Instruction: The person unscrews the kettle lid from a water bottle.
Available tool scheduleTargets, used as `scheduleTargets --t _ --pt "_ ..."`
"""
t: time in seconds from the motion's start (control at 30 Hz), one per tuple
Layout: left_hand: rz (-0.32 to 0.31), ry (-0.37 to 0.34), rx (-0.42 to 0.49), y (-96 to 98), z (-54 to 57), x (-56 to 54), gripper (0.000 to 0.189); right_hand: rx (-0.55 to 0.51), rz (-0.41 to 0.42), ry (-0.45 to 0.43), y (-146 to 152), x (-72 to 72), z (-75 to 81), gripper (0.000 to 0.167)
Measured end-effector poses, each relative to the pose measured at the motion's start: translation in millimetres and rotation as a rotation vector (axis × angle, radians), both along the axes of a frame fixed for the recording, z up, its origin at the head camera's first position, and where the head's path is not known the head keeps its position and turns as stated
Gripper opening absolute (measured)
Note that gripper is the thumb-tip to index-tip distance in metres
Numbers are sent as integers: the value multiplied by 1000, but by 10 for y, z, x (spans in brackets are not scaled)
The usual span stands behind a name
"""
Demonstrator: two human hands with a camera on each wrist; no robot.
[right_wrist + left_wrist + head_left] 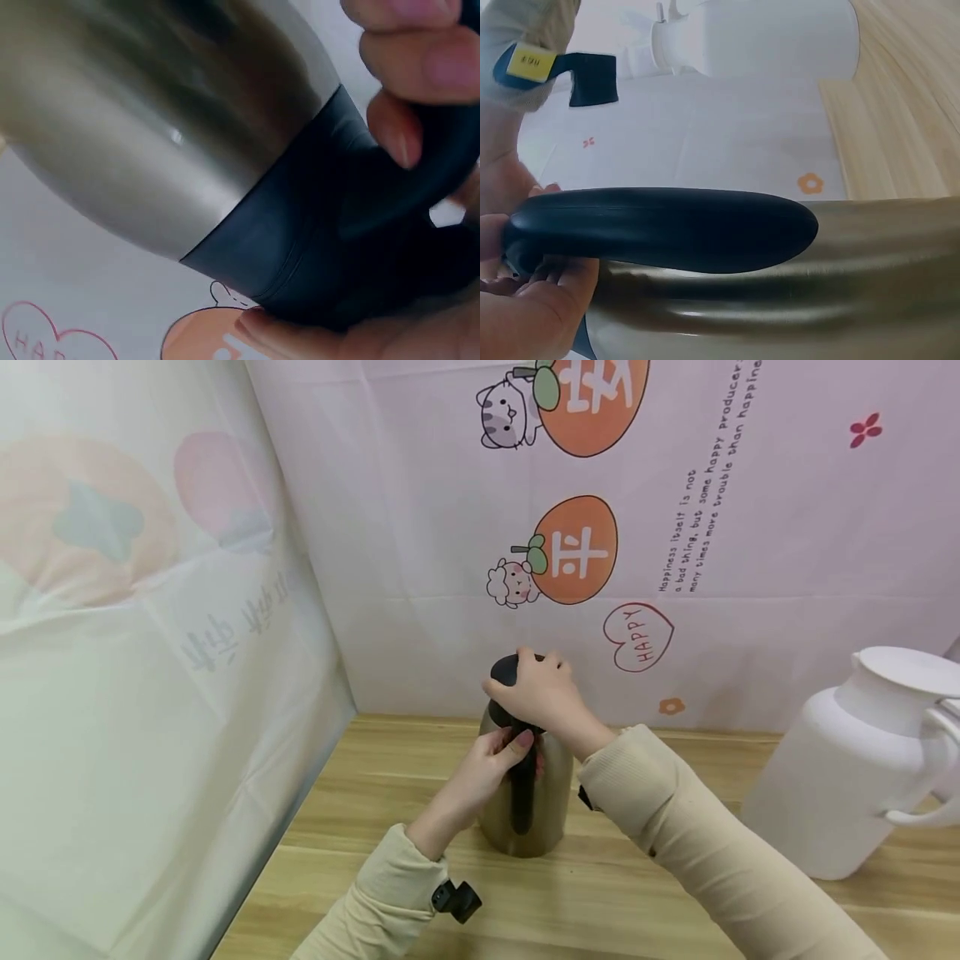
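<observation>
A metallic thermos jug (555, 793) with a black collar, lid and handle stands upright on the wooden table near the back wall. My left hand (487, 768) grips the upper part of its black handle (667, 229), thumb on top and fingers wrapped round it. Over the top, my right hand (543, 689) grips the black lid (505, 670), its fingers spread round the rim. In the right wrist view, the left fingers (427, 67) curl round the handle beside the black collar (262, 232). Much of the lid is hidden under the right hand.
A white jug (840, 768) with a side handle stands on the table at the right. Close behind the metallic jug is a wall covering (420, 635) with printed cartoons. A white sheet (150, 735) hangs along the left edge of the wooden table (600, 893).
</observation>
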State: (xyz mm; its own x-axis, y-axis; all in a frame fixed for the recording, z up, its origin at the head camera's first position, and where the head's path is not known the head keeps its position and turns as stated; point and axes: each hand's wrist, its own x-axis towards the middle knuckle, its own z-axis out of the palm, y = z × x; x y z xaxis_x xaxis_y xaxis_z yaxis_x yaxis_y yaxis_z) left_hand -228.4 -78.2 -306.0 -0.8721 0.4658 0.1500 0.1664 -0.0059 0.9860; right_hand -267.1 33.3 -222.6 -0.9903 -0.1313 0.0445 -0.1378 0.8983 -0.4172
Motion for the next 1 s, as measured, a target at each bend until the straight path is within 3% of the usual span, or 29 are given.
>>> scheduleTargets --t 0.23,0.43,0.53,1.0 --pt "45 -33 4 46 -11 18 43 53 -41 75 -52 6 -51 75" --pt "114 81 -44 135 -24 63 54 35 6 123 -2 -12 -84 72" --pt "130 100 -55 164 -37 63 53 33 39 135 17 -22 -79 71" --pt "88 122 -63 169 -53 28 49 -54 169 127 146 -60 -90 68"
